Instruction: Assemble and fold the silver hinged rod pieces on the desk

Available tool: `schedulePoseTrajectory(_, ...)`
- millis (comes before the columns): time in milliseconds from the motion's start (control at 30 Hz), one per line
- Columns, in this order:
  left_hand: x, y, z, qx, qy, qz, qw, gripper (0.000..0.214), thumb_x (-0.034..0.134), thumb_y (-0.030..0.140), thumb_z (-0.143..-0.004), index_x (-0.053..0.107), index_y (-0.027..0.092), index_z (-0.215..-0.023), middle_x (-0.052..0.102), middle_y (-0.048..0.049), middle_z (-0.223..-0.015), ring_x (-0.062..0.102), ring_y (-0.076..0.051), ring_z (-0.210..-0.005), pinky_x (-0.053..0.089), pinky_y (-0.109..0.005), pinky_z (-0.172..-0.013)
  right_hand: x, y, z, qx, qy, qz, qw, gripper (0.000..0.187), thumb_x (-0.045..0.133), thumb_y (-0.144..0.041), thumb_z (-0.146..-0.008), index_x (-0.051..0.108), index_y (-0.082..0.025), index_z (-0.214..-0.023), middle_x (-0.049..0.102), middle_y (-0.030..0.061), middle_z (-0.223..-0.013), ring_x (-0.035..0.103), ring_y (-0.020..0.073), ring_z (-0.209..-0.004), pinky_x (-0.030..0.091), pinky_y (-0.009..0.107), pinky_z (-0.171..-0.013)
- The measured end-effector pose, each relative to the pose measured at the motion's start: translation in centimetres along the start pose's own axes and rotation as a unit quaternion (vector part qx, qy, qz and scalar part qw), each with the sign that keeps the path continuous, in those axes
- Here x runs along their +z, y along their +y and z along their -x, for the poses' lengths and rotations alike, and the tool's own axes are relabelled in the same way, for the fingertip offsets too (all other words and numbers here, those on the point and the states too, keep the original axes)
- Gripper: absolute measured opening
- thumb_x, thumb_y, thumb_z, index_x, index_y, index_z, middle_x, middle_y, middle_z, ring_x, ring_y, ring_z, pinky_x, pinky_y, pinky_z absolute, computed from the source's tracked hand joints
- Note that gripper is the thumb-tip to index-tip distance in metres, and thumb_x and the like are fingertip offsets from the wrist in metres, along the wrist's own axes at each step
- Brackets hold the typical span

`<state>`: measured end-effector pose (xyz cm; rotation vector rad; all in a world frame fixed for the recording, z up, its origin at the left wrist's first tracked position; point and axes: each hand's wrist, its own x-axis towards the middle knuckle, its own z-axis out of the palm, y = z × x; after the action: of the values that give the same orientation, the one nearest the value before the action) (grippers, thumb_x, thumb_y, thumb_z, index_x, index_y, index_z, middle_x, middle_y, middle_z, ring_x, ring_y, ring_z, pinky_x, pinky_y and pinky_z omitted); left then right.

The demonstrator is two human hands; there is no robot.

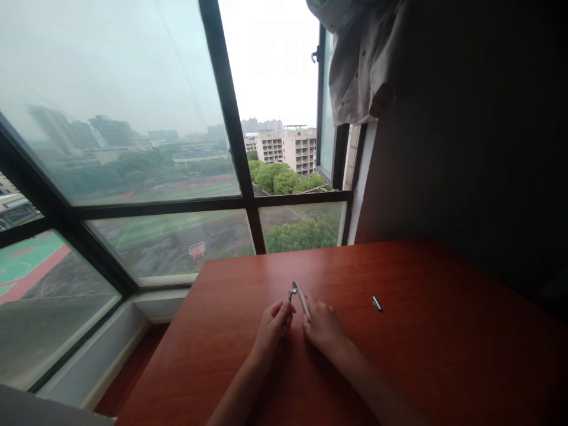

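Over the middle of the desk, my left hand (273,326) pinches a small shiny metal piece (291,294) with a bent top, between thumb and fingertips. My right hand (325,322) is closed on a thin, flat, light-grey object (302,300), seen nearly edge-on and tilted. The metal piece's bent top is right beside the flat object's face; whether they touch I cannot tell. What kind of things these are is too small to make out. To the right on the desk lies a short, slim, dark green and silver stick-like item (377,303), apart from both hands.
The reddish-brown wooden desk (213,343) stretches beneath both arms. Behind it stand dark-framed windows (251,204), with one pane swung outward at the right. Bunched fabric (361,65) hangs at the upper right, beside a dark wall (465,148). A low sill (102,349) runs along the left.
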<state>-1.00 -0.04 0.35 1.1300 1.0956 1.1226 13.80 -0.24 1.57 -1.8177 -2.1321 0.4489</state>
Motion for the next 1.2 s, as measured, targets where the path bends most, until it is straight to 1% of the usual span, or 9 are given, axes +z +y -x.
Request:
schedulePoseTrajectory(100, 0.0, 0.1, 0.1, 0.001, 0.004, 0.007, 1.000, 0.043, 0.058, 0.057, -0.079, 0.058, 0.014, -0.075, 0.044, 0.0051, -0.053, 0.034, -0.005, -0.043, 0.021, -0.017, -0.040, -0.3, 1.0, -0.4, -0.016, 0.017, -0.038, 0.999, 0.046, 0.052, -0.015, -0.079, 0.052, -0.020, -0.125, 0.071, 0.0098, -0.099, 0.066, 0.0245, -0.092, 0.043, 0.029, -0.076)
schedulePoseTrajectory(233, 0.0, 0.0, 0.0, 0.010, 0.001, 0.015, 1.000, 0.041, 0.060, 0.055, -0.080, 0.059, 0.014, -0.077, 0.045, 0.0045, -0.055, 0.034, -0.005, -0.044, 0.021, -0.017, -0.041, -1.2, 3.3, -0.6, -0.019, 0.055, -0.135, 0.989, 0.035, 0.048, -0.013, -0.078, 0.062, -0.019, -0.109, 0.072, 0.0087, -0.097, 0.066, 0.0207, -0.086, 0.044, 0.025, -0.073)
schedulePoseTrajectory(367, 0.0, -0.2, -0.1, 0.010, -0.001, 0.020, 1.000, 0.039, 0.061, 0.053, -0.079, 0.061, 0.014, -0.079, 0.046, 0.0040, -0.057, 0.036, -0.006, -0.045, 0.023, -0.018, -0.042, -1.8, 5.4, -0.1, -0.018, 0.048, -0.212, 0.976, 0.024, 0.042, -0.013, -0.079, 0.061, -0.019, -0.093, 0.069, 0.0035, -0.076, 0.062, 0.0173, -0.067, 0.041, 0.023, -0.060)
schedulePoseTrajectory(467, 0.1, -0.1, -0.2, 0.010, 0.004, 0.025, 1.000, 0.038, 0.062, 0.053, -0.078, 0.061, 0.015, -0.081, 0.047, 0.0039, -0.057, 0.036, -0.006, -0.045, 0.022, -0.018, -0.042, -1.8, 6.2, 0.2, -0.036, 0.070, -0.235, 0.969, 0.026, 0.040, -0.015, -0.080, 0.061, -0.019, -0.095, 0.065, 0.0016, -0.073, 0.060, 0.0172, -0.067, 0.041, 0.024, -0.062)
schedulePoseTrajectory(567, 0.1, 0.1, -0.1, 0.010, 0.011, 0.028, 1.000, 0.039, 0.063, 0.054, -0.077, 0.062, 0.015, -0.081, 0.046, 0.0037, -0.058, 0.036, -0.006, -0.046, 0.023, -0.019, -0.042, -1.5, 6.5, 0.2, -0.060, 0.086, -0.276, 0.955, 0.031, 0.038, -0.027, -0.089, 0.063, -0.018, -0.105, 0.062, 0.0007, -0.070, 0.059, 0.0176, -0.067, 0.042, 0.025, -0.065)
schedulePoseTrajectory(667, 0.1, 0.4, 0.0, 0.014, 0.016, 0.026, 0.999, 0.041, 0.064, 0.055, -0.076, 0.062, 0.015, -0.082, 0.046, 0.0033, -0.059, 0.036, -0.007, -0.048, 0.024, -0.020, -0.044, -1.2, 6.7, 0.0, -0.071, 0.079, -0.320, 0.941, 0.043, 0.034, -0.042, -0.094, 0.069, -0.017, -0.093, 0.055, -0.0004, -0.061, 0.055, 0.0165, -0.062, 0.041, 0.024, -0.062)
schedulePoseTrajectory(767, 0.1, 0.5, 0.1, 0.023, 0.022, 0.016, 0.999, 0.041, 0.063, 0.056, -0.076, 0.063, 0.015, -0.082, 0.045, 0.0033, -0.060, 0.036, -0.008, -0.050, 0.025, -0.020, -0.045, -1.2, 6.8, 0.0, -0.069, 0.076, -0.343, 0.934, 0.049, 0.038, -0.049, -0.092, 0.071, -0.014, -0.081, 0.053, -0.0005, -0.059, 0.053, 0.0154, -0.060, 0.040, 0.024, -0.060)
schedulePoseTrajectory(900, -0.1, 0.7, 0.2, 0.038, 0.029, -0.020, 0.999, 0.041, 0.061, 0.055, -0.076, 0.066, 0.015, -0.085, 0.044, 0.0031, -0.060, 0.038, -0.011, -0.053, 0.028, -0.022, -0.049, -1.7, 6.6, 0.2, -0.074, 0.085, -0.379, 0.919, 0.045, 0.048, -0.050, -0.088, 0.073, -0.013, -0.092, 0.059, 0.0014, -0.066, 0.056, 0.0170, -0.066, 0.042, 0.024, -0.061)
schedulePoseTrajectory(1200, -0.2, 1.5, 0.5, 0.093, 0.028, -0.132, 0.987, 0.038, 0.059, 0.048, -0.080, 0.074, 0.017, -0.098, 0.071, -0.0058, -0.088, 0.058, -0.023, -0.081, 0.043, -0.029, -0.075, -1.7, 6.7, 0.2, -0.095, 0.117, -0.347, 0.926, 0.046, 0.048, -0.052, -0.088, 0.074, -0.015, -0.098, 0.064, 0.0038, -0.068, 0.059, 0.0182, -0.065, 0.045, 0.026, -0.061)
